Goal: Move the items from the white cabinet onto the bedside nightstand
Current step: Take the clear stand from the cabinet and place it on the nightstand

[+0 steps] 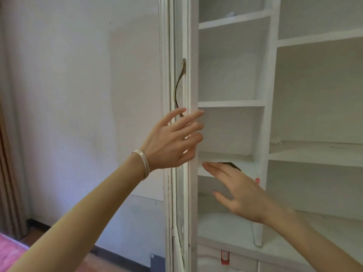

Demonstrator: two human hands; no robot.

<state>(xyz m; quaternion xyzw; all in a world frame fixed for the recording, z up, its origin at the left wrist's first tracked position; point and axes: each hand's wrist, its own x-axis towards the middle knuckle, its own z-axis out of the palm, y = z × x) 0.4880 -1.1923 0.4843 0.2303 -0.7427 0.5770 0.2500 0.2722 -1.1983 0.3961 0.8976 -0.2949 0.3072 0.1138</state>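
The white cabinet (265, 114) stands open, its door (177, 75) swung out edge-on with a bronze handle (179, 87). My left hand (172, 140) is spread with straight fingers at the door's edge, just below the handle. A small dark flat item (230, 165) lies on a narrow shelf (225, 157) in the left column. My right hand (239, 191) reaches toward it with fingers extended, fingertips just in front of the item, and holds nothing. A pale item (231, 13) shows on the top shelf.
A wider shelf section (318, 152) fills the cabinet's right side. Red tags (225, 257) mark the lower drawers. A plain wall (78, 95) lies to the left, a curtain (7, 173) at the far left, a pink surface (11, 250) bottom left.
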